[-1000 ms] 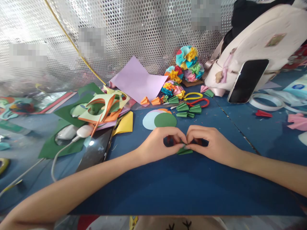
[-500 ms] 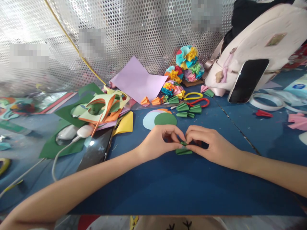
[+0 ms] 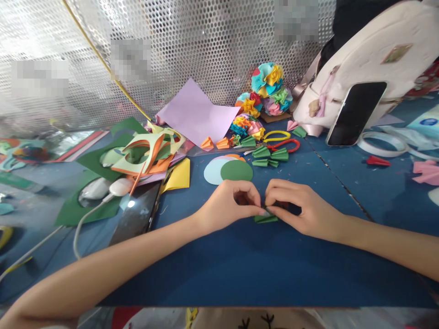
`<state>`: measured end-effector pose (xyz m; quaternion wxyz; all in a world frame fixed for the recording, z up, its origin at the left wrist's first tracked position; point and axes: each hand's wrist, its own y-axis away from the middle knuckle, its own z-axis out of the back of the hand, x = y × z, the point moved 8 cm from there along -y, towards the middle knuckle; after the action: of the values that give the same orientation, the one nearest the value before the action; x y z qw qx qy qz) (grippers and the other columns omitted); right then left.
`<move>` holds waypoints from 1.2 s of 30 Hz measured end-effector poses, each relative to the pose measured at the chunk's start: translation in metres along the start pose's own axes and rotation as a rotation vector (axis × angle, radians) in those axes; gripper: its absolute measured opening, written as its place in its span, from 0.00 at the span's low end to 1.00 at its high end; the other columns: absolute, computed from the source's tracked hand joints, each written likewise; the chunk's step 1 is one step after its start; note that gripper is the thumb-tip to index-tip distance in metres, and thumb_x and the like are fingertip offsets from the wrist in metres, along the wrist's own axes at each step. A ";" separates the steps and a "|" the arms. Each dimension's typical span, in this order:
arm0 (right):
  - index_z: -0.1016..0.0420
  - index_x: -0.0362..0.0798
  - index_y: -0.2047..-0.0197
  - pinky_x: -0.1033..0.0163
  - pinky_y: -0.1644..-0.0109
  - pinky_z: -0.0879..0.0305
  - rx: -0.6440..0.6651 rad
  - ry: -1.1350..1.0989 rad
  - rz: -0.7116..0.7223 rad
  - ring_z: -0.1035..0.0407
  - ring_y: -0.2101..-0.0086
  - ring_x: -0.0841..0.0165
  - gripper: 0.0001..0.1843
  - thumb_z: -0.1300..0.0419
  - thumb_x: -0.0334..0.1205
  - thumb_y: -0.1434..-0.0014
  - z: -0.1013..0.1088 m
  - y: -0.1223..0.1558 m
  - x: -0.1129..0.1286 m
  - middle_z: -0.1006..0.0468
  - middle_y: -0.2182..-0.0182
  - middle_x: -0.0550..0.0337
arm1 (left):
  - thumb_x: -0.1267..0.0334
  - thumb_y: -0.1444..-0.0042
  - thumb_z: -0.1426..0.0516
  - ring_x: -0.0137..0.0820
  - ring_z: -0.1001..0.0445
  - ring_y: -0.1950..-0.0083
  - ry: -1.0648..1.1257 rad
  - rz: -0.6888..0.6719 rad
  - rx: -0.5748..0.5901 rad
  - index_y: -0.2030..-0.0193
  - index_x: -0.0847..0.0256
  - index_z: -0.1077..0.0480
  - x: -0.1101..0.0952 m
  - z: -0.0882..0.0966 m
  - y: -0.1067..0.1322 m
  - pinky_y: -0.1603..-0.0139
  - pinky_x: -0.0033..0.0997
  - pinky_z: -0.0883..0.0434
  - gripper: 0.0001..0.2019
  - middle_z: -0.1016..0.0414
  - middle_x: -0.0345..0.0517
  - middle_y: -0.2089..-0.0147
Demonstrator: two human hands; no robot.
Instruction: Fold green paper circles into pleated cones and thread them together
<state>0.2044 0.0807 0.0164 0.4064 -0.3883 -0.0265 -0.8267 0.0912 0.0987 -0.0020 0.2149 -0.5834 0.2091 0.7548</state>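
Note:
Between my fingertips, low over the blue table, is a pleated piece of green paper [image 3: 265, 219], mostly covered by the fingers. My left hand [image 3: 233, 201] pinches it from the left with thumb and forefinger. From the right, my right hand [image 3: 295, 203] pinches the same piece, its fingers curled. Just beyond my left hand lie overlapping paper circles, a green circle [image 3: 237, 171] on top of a light blue circle [image 3: 213, 172]. Several folded green paper pieces [image 3: 261, 152] rest past my hands, by scissors [image 3: 290, 145] with red handles.
To the left are cut paper scraps [image 3: 137, 155], a dark phone [image 3: 137, 214] and a white cable [image 3: 79, 228]. Pleated paper balls [image 3: 267, 81] stand at the back beside a purple sheet [image 3: 197, 112]. On the right, a phone [image 3: 356, 114] leans against a pale backpack [image 3: 370, 68], near white tape [image 3: 380, 145].
My left fingertips have shifted slightly along the green paper and cover more of its top. The paper sits a touch further right. Otherwise the hands stay in place.

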 end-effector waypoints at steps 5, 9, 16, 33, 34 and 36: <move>0.35 0.48 0.67 0.65 0.63 0.42 0.005 0.012 -0.010 0.40 0.69 0.71 0.07 0.46 0.31 0.36 -0.002 -0.002 -0.003 0.36 0.68 0.62 | 0.67 0.49 0.35 0.23 0.31 0.70 0.112 -0.026 -0.012 0.68 0.65 0.31 0.000 0.004 -0.003 0.66 0.24 0.33 0.08 0.30 0.38 0.72; 0.35 0.48 0.68 0.64 0.64 0.42 0.009 -0.001 -0.023 0.41 0.69 0.72 0.07 0.46 0.32 0.36 -0.002 -0.002 -0.004 0.36 0.68 0.62 | 0.69 0.46 0.38 0.23 0.30 0.69 0.109 -0.052 0.012 0.64 0.66 0.29 -0.003 0.002 -0.003 0.64 0.24 0.33 0.04 0.28 0.40 0.71; 0.36 0.48 0.67 0.64 0.66 0.42 0.008 -0.053 -0.040 0.41 0.71 0.72 0.07 0.46 0.33 0.36 0.000 0.000 -0.005 0.36 0.68 0.61 | 0.69 0.45 0.39 0.24 0.29 0.68 0.217 -0.017 0.033 0.63 0.66 0.25 0.001 0.001 -0.003 0.62 0.24 0.31 0.04 0.27 0.41 0.70; 0.38 0.48 0.68 0.65 0.68 0.44 0.002 -0.102 -0.053 0.41 0.71 0.72 0.08 0.46 0.31 0.37 0.001 -0.003 -0.007 0.37 0.70 0.62 | 0.70 0.45 0.39 0.27 0.32 0.66 -0.305 -0.316 -0.055 0.62 0.62 0.26 -0.031 -0.002 0.010 0.63 0.26 0.32 0.04 0.29 0.43 0.65; 0.38 0.48 0.69 0.65 0.68 0.44 0.002 -0.102 -0.054 0.42 0.72 0.72 0.08 0.46 0.31 0.37 0.001 -0.003 -0.007 0.37 0.70 0.62 | 0.68 0.46 0.38 0.27 0.31 0.65 -0.292 -0.302 -0.055 0.62 0.61 0.27 -0.029 -0.002 0.010 0.63 0.26 0.32 0.05 0.28 0.42 0.65; 0.38 0.48 0.69 0.65 0.68 0.44 0.003 -0.096 -0.053 0.42 0.72 0.72 0.08 0.46 0.31 0.38 0.000 -0.003 -0.007 0.37 0.70 0.63 | 0.67 0.47 0.37 0.26 0.30 0.65 -0.263 -0.265 -0.064 0.63 0.61 0.28 -0.024 -0.002 0.009 0.63 0.25 0.32 0.06 0.28 0.41 0.65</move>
<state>0.2052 0.0868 0.0126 0.3833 -0.4262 -0.0576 -0.8174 0.0929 0.0885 0.0219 0.3193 -0.5086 0.0764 0.7959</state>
